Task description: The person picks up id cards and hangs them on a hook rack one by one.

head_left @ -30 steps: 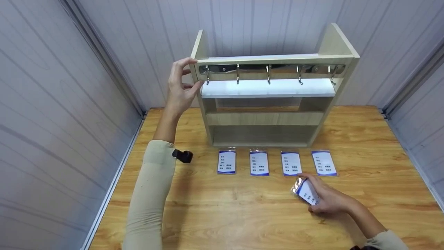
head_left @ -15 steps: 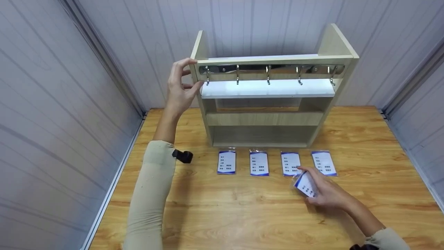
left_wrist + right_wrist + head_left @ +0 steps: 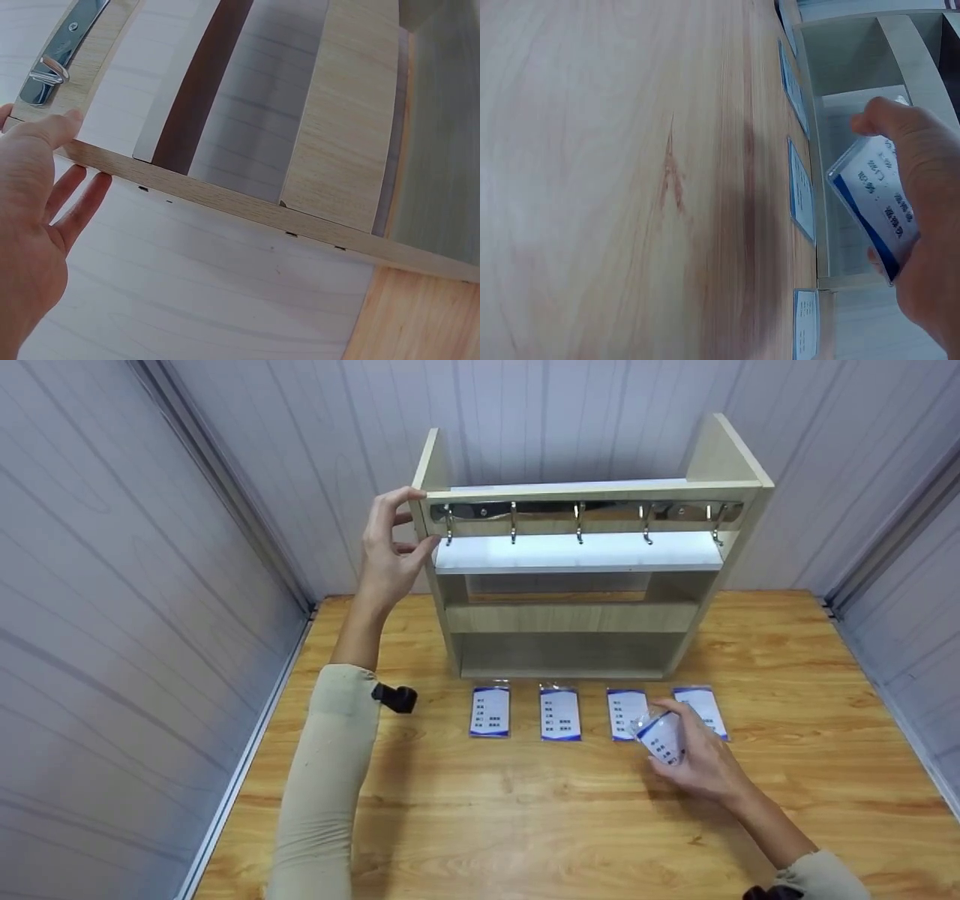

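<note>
My left hand (image 3: 388, 549) grips the upper left side of a pale wooden shelf (image 3: 570, 619). Its thumb lies on the front edge and its other fingers reach round the side panel (image 3: 217, 196). In my right hand (image 3: 703, 761) is a clear-sleeved name badge (image 3: 663, 739), white with blue bands and black print, held tilted above the table between thumb and fingers. The right wrist view shows the held badge (image 3: 877, 196) larger, with my palm covering one end. Beneath and behind that hand, a similar badge (image 3: 697, 706) is partly covered.
More badges, such as the leftmost badge (image 3: 490, 711), lie in a row before the shelf on the wooden table (image 3: 510, 825). A metal rail (image 3: 541, 512) with several hooks spans the shelf's upper front. Grey panel walls (image 3: 135, 585) stand behind and on both sides.
My right hand has lifted the badge and carried it away from me, toward the row and the shelf. The left hand keeps its grip; the shelf's upper right corner has dipped very slightly.
</note>
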The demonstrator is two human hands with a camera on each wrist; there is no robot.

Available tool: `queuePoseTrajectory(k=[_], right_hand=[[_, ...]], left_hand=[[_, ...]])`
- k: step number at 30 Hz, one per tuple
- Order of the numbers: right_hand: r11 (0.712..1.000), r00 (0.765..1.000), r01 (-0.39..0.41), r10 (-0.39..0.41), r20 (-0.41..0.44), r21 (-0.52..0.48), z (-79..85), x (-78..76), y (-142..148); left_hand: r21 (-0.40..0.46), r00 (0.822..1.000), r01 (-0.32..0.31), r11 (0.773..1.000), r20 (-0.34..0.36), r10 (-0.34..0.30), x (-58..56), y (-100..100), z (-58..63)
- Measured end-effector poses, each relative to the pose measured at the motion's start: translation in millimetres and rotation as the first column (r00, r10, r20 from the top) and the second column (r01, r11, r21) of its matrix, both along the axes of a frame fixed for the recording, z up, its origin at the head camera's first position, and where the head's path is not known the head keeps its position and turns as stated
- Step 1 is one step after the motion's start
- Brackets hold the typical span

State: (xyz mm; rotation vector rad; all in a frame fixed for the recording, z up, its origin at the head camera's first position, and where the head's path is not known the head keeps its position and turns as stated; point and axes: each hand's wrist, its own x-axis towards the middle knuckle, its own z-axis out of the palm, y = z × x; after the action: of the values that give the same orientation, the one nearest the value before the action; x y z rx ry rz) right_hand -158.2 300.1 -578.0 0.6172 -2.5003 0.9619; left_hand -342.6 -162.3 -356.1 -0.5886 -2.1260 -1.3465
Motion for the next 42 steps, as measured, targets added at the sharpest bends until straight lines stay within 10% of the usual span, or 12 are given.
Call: queuePoseTrajectory(k=[26,42], right_hand=[[0.969,0.964,0.087,-0.141,-0.226,-0.232,33.6,-27.1,-2.7],[0.894,0.893,0.172,-0.319,-0.316,-0.415,68.5,-51.8,-7.1]], left_hand=[[-0.019,1.0,0.009,1.0,-0.023,-0.009,-3.4,3.2,0.6],[0.011,1.0,-0.004,1.0,0.008,0.004,-0.7,0.9,2.4]])
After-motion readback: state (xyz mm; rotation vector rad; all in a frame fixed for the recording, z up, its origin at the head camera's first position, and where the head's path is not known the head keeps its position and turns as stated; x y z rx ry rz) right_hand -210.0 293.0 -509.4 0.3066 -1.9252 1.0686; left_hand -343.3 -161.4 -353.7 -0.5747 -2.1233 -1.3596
